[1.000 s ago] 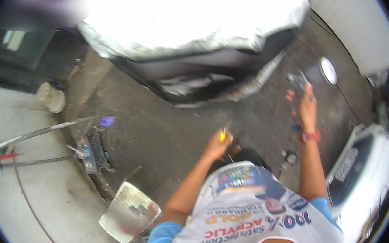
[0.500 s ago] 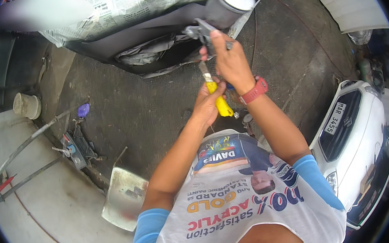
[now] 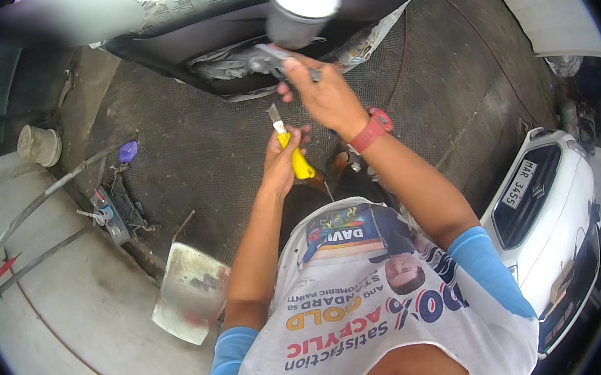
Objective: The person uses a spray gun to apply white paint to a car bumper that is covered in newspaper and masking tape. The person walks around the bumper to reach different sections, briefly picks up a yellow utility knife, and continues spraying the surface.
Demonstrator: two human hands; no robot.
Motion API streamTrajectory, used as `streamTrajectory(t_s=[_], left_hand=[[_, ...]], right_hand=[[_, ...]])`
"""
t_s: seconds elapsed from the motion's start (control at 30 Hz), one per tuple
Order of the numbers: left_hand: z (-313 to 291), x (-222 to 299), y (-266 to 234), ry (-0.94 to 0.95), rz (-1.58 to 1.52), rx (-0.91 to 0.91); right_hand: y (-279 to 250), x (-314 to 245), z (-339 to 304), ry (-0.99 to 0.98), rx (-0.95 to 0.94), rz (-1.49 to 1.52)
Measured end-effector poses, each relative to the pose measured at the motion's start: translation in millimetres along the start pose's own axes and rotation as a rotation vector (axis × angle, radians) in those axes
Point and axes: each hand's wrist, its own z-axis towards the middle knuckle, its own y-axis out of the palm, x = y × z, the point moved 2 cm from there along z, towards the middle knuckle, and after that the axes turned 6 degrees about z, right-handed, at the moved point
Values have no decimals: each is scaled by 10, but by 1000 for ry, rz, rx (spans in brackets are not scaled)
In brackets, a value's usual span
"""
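Spray gun point(image 3: 290, 32) farther left — blurry

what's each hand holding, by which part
Left hand: yellow-handled, metal-bladed tool, by its handle. Right hand: grey metal spray gun, by its grip.

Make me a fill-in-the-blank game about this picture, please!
1. The left hand holds a tool with a ____ handle.
2. The right hand holds a spray gun, and that arm wears a ____ watch.
3. The colour of the parked car is ____.
4. The bucket is on the ____ side of the picture.

Missing words: yellow; red; white; left.
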Motion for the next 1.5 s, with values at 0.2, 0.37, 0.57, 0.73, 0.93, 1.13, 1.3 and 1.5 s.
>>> streamTrajectory(t_s=[0.2,0.37,0.57,0.73,0.93,1.13,1.3,1.5], left_hand=[[-366,-1270,-1609,-343,448,309],[-1288,-2162,-2981,-956,235,594],[-829,-1204,-2947,-582,187,738],[17,1195,-1849,171,470,645],[237,3667,-605,885,1043,647],[936,5103,-110,822,1372,858],[1860,5983,-137,737,1464,998],[3548,7000,-802,819,1717,1030]], right_hand=[[-852,216,-481,0,303,-123],[-1102,374,-821,-2,384,-75],[-1062,479,-748,-5,236,53],[-1607,540,-712,101,453,-22],[-2167,590,-788,40,613,-7],[-1952,646,-750,68,396,153],[-1392,368,-604,37,225,84],[-1047,372,-524,100,347,-19]])
